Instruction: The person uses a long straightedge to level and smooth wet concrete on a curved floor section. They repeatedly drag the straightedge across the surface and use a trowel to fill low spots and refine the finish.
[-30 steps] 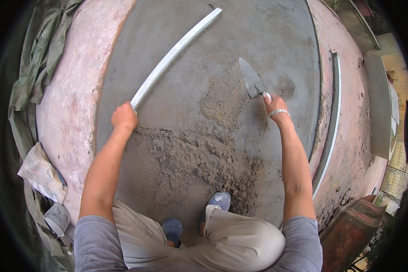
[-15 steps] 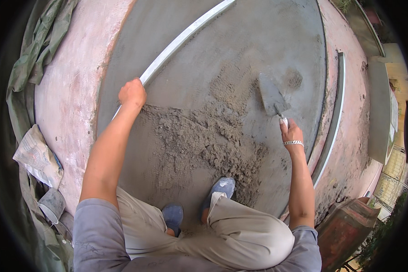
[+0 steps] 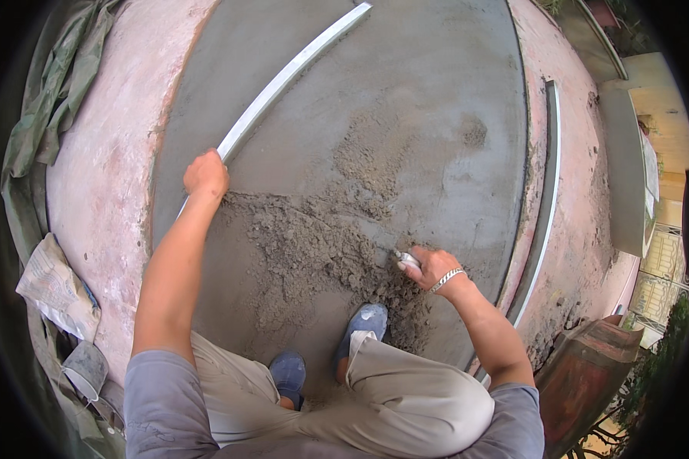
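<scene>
I squat over a grey patch of wet mortar laid on a pink floor. My left hand grips the near end of a long pale metal straightedge that runs away to the upper right across the smooth mortar. My right hand, with a metal band on the wrist, is closed on the handle of a trowel whose blade is dug into a rough heap of loose mortar just in front of my blue shoes. The blade is hidden in the heap.
A second metal rail lies along the right edge of the mortar. On the left lie a green tarp, a crumpled sack and a small grey bucket. A reddish wheelbarrow-like tub stands at lower right.
My right hand has drawn the trowel back from the smooth mortar toward my feet and into the loose heap. My left hand has stayed on the straightedge; the view has shifted.
</scene>
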Demonstrator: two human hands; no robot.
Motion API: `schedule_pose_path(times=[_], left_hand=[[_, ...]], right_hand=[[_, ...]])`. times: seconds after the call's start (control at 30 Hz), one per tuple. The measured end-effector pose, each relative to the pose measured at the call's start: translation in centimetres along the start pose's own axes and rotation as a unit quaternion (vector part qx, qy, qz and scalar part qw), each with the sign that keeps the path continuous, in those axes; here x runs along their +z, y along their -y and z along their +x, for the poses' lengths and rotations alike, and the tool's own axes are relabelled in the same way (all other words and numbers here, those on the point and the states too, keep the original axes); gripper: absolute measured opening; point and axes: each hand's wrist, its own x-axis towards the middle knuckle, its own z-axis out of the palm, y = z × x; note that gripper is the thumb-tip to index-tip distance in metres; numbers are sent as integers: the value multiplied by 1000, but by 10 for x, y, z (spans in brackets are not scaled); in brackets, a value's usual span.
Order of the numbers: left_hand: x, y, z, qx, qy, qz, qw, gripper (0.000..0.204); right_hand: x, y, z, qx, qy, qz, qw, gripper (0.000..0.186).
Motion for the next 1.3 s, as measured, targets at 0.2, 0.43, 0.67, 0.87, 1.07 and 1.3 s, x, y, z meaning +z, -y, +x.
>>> schedule_pose_path(times=[0.2,0.43,0.67,0.87,1.07,1.3], left_hand=[[-4,-3,-3,6,-14,-1,1000,27],[1,-2,1,10,-14,0,1000,27],[-3,-4,-1,0,-13,-1,1000,28],[-5,-7,-3,-4,-13,-4,1000,28],[-4,-7,-1,-6,-15,-4,1000,28],[-7,-9,-2,-8,-10,23,1000,30]], right_hand=[[13,-32,-11,17,8,215,977,46],[-19,-103,2,191,-132,426,875,43],[-40,-150,68,248,-348,60,902,44],[-59,-162,58,297,-410,58,861,46],[-67,-184,67,290,-320,69,899,52],[-79,-231,101,279,-325,56,902,51]])
